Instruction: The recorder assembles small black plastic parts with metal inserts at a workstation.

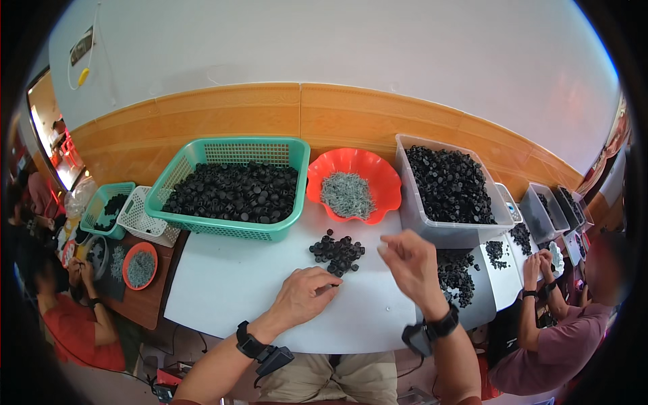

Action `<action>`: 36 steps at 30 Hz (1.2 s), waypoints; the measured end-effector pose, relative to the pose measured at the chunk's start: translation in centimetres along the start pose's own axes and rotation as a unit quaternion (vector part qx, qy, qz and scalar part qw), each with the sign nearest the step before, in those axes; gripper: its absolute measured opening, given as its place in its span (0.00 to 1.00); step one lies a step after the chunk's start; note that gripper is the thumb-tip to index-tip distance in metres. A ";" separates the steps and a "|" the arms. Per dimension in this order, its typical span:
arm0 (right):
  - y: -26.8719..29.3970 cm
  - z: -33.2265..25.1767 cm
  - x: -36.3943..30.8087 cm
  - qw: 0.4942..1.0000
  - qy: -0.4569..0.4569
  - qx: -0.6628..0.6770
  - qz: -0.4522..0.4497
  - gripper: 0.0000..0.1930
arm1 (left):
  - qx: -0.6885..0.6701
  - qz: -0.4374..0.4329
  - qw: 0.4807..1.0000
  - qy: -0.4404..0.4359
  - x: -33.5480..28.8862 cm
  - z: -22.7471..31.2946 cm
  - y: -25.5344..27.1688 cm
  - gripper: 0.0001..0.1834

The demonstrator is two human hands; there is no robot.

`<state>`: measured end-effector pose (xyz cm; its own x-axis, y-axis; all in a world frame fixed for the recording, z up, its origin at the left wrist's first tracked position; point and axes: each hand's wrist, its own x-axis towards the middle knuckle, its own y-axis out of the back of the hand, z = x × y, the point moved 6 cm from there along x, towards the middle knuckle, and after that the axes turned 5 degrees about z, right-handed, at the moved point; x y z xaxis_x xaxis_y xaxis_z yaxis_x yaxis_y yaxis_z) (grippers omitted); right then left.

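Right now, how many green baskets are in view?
2: the large green basket left of the large red bowl, and the small green basket at far left, beside the white basket. More may be hidden.

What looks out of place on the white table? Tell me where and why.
A tiny pale item lies alone on the white table, toward the person's edge, apart from the loose heap of black pieces; that isolation looks odd. It is too small to identify. Nothing looks clearly damaged.

Black pieces [336,254], red bowl [388,182]
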<state>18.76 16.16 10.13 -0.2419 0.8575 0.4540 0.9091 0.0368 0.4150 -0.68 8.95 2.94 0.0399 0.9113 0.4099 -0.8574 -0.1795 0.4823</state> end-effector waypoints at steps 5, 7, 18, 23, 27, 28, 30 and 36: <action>-2.4 0.9 6.0 0.981 0.088 -0.172 -0.008 0.10 | -0.001 0.012 1.000 -0.012 0.0 -0.6 -0.4 0.08; -3.3 0.8 7.5 0.972 0.095 -0.211 -0.035 0.11 | 0.012 0.016 1.000 -0.013 -0.1 -0.3 -0.3 0.08; -7.3 6.8 11.3 0.921 0.101 -0.342 -0.157 0.17 | 0.019 -0.004 1.000 -0.002 -0.4 -0.7 -0.7 0.09; -7.7 8.5 12.5 0.924 0.052 -0.320 -0.202 0.09 | 0.017 -0.003 1.000 -0.004 -0.4 -0.8 -0.6 0.09; -7.2 8.5 12.5 0.945 0.083 -0.283 -0.141 0.07 | 0.016 -0.002 1.000 -0.009 -0.4 -0.7 -0.5 0.09; -7.1 8.2 12.4 0.949 0.084 -0.273 -0.134 0.07 | 0.012 -0.001 1.000 -0.007 -0.4 -0.7 -0.5 0.09; -6.7 7.7 12.2 0.952 0.085 -0.265 -0.125 0.07 | 0.008 0.002 1.000 -0.005 -0.3 -0.5 -0.4 0.09; -5.7 6.6 11.1 0.978 0.044 -0.182 -0.086 0.06 | -0.005 -0.001 1.000 0.016 -0.3 -0.6 -0.3 0.09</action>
<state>13.16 28.90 7.59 -0.4241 0.8064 0.4122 0.6745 -0.0225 0.7379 -0.68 8.98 2.23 0.0254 0.9232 0.3836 -0.8629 -0.1735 0.4747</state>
